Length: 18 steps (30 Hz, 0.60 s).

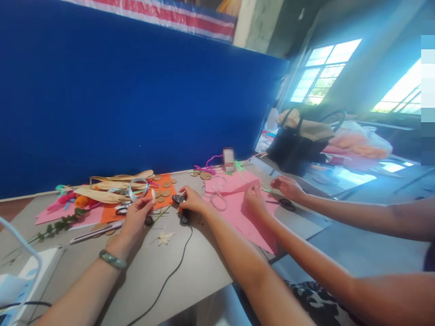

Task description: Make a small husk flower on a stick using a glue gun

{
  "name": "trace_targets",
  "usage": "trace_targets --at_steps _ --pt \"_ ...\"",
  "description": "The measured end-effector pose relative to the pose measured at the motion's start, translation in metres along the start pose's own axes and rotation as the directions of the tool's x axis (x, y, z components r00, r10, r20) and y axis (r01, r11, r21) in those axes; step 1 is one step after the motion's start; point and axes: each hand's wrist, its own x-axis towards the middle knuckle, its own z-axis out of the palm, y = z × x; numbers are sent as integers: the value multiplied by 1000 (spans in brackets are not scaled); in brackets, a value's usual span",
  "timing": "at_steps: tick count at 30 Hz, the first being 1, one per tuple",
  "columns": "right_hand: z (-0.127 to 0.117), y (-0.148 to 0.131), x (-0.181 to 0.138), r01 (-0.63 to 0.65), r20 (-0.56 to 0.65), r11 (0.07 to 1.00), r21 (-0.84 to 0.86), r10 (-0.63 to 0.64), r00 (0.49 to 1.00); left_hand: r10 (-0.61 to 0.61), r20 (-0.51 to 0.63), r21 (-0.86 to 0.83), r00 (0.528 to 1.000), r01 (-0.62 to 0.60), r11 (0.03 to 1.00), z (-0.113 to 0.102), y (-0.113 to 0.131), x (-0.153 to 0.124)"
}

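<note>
My left hand (138,213), with a green bangle (112,259) on its wrist, is closed in a pinch on a small whitish piece (153,195), too small to name. Fingers of my right hand (193,200) are wrapped round a black and orange glue gun (184,214), whose black cord (183,260) runs toward me over the table. Between my hands a thin green stem (159,217) slants over the table, and a pale dry leaf (164,237) lies nearer me. Beyond them, round wood slices (163,194) rest on orange paper (166,180), beside a roll of tape (137,189).
At right, another person's hands (256,203) work above pink paper (234,213), near black scissors (287,204). Dried husks (105,194), a leafy sprig (63,222) and a pen-like tool (97,232) lie at left. A blue panel (136,99) stands behind the table.
</note>
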Motion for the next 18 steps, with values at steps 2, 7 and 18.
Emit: trace_targets --at_steps 2,7,18 --pt "-4 3 2 3 -44 1000 -8 -3 999 -53 -8 -38 999 53 998 -2 7 -11" --pt "-8 8 4 2 -106 1000 -19 -3 994 -141 30 -55 990 142 988 -9 16 -36" --pt "1 3 -2 15 -74 1000 -22 -17 997 -26 34 -93 999 29 995 -5 -6 0"
